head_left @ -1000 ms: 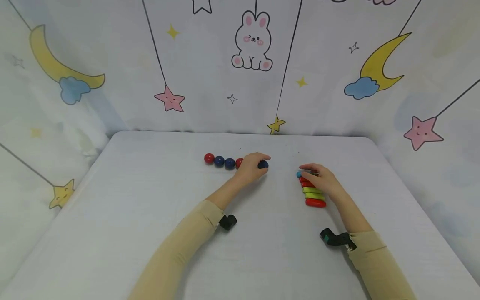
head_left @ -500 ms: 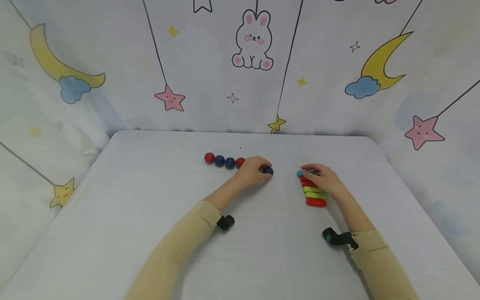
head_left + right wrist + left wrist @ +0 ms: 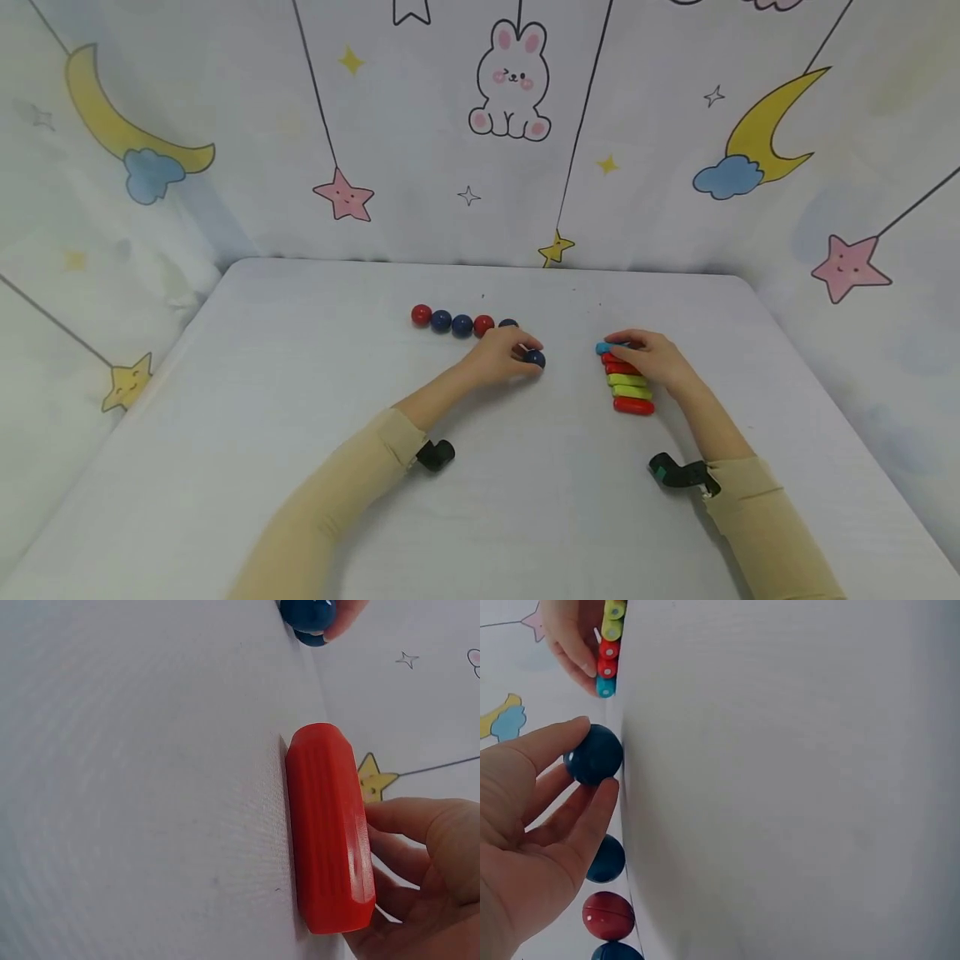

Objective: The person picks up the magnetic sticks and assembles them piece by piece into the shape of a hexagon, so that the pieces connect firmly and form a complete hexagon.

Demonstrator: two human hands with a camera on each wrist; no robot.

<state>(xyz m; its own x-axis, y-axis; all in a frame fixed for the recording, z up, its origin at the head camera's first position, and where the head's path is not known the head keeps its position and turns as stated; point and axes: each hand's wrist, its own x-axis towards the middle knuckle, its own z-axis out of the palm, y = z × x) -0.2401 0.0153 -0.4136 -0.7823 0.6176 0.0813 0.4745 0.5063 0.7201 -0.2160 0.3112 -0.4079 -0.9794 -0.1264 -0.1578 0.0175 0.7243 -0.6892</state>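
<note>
My left hand (image 3: 498,357) pinches a dark blue ball (image 3: 535,359) between thumb and fingers, near the middle of the table. The left wrist view shows this ball (image 3: 594,755) between the fingertips; whether it touches the table I cannot tell. My right hand (image 3: 657,360) holds a light blue stick (image 3: 603,348) at the far end of a row of short coloured sticks, thumb on the near side. Red and yellow-green sticks (image 3: 628,380) lie side by side toward me, ending in a red one (image 3: 633,406). In the right wrist view that red stick (image 3: 328,829) partly hides the fingers.
A row of red and dark blue balls (image 3: 462,326) runs left from behind my left hand. Its rightmost ball (image 3: 508,323) is partly covered by the hand. The white table (image 3: 480,500) ends at a patterned backdrop (image 3: 420,167).
My left hand has drawn the dark blue ball toward me and slightly right, away from the row, uncovering another blue ball. The right hand stays at the light blue stick.
</note>
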